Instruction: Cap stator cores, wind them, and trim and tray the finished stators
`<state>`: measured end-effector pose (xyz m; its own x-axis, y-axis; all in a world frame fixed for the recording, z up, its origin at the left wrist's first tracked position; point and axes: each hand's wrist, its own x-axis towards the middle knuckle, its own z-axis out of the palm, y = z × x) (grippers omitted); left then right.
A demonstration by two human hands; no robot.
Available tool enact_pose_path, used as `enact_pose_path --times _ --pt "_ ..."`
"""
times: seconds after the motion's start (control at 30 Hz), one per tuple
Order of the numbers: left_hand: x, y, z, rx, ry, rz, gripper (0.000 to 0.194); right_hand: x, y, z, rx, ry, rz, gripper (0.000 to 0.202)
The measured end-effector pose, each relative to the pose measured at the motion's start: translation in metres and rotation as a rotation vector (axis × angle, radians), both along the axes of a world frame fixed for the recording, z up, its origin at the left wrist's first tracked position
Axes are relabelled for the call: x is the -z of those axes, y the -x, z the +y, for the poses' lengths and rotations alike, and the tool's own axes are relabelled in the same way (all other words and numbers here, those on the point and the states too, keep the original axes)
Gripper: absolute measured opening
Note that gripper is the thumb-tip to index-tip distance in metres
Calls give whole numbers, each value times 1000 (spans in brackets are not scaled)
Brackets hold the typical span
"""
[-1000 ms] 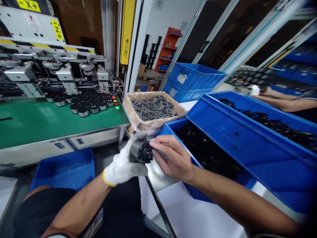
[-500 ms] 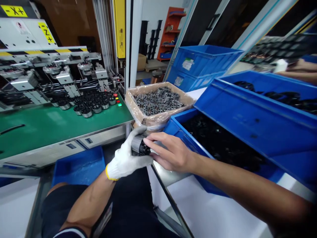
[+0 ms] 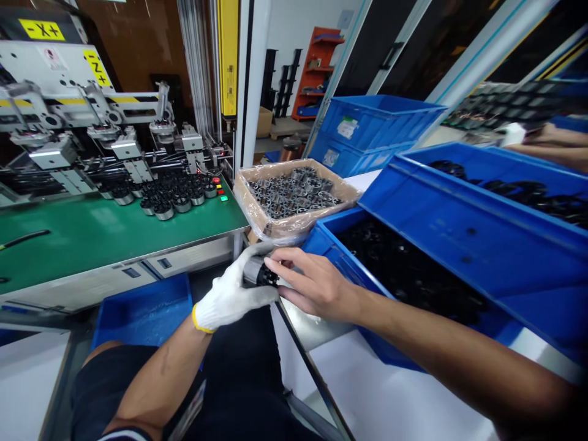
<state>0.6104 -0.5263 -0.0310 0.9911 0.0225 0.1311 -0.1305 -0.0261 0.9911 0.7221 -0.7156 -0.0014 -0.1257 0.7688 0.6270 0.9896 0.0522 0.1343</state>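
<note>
My left hand (image 3: 232,293), in a white knit glove with a yellow cuff, is wrapped round a stator core (image 3: 252,271), a grey ridged metal cylinder. A black plastic end piece (image 3: 269,275) sits on the core's right end, facing my right hand. My bare right hand (image 3: 316,283) has its fingertips pressed against that end piece, thumb below and fingers above. Behind both hands, a plastic-lined cardboard box (image 3: 275,233) holds many grey metal cores. Just right of my right hand, a blue bin (image 3: 328,236) is filled with black plastic parts.
On the left, a green worktop (image 3: 92,229) carries several cores with black ends in front of a machine (image 3: 55,153). Another blue bin (image 3: 459,208) leans over the right one. Blue crates (image 3: 381,125) are stacked behind. A blue tub (image 3: 142,312) stands low left.
The view has shifted slightly. The machine's levers at the left have swung upward. Both hands stay on the core, with small movement of the right fingers at its black end.
</note>
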Motion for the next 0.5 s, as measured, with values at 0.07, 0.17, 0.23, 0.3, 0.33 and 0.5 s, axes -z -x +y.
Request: enact_pose_path --times 0.07,0.17,0.23,0.3,0.33,0.5 --pt "-3 -1 0 22 28 8 72 1 0 1 6 4 13 32" --pt "-1 -2 -4 40 116 13 67 6 -1 3 25 -19 36 30" --pt "6 -5 -7 47 199 30 68 10 -6 4 30 -30 53 32" --pt "15 -13 -10 53 281 56 68 10 -12 4 34 -21 86 33" --pt "19 -19 -11 44 292 51 66 9 -15 2 36 -5 94 34" --pt "26 -61 -30 -94 -9 -120 65 -12 -23 -12 59 -56 100 56"
